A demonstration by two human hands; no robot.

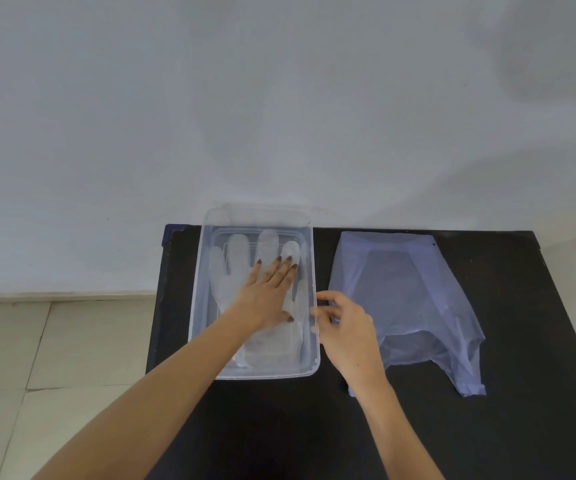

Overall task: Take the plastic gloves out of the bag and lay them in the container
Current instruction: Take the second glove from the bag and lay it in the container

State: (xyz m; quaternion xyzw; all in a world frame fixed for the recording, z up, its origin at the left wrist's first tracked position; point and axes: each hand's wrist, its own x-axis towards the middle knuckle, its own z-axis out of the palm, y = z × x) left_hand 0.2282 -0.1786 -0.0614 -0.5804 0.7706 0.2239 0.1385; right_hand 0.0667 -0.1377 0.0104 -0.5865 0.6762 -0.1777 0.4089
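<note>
Head view: gloves (pixel 241 271) under left grip (pixel 269 299).

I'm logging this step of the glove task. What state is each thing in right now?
plastic glove: lying flat inside the container, fingers pointing away.
container: open, no lid, on the black mat.
bag: lying flat on the mat, right of the container.
left hand: open, pressing flat on the glove.
right hand: fingers curled at the container's right rim.
black mat: spread flat.

Head view, looking steeply down, close over table (pixel 418 427)
</note>
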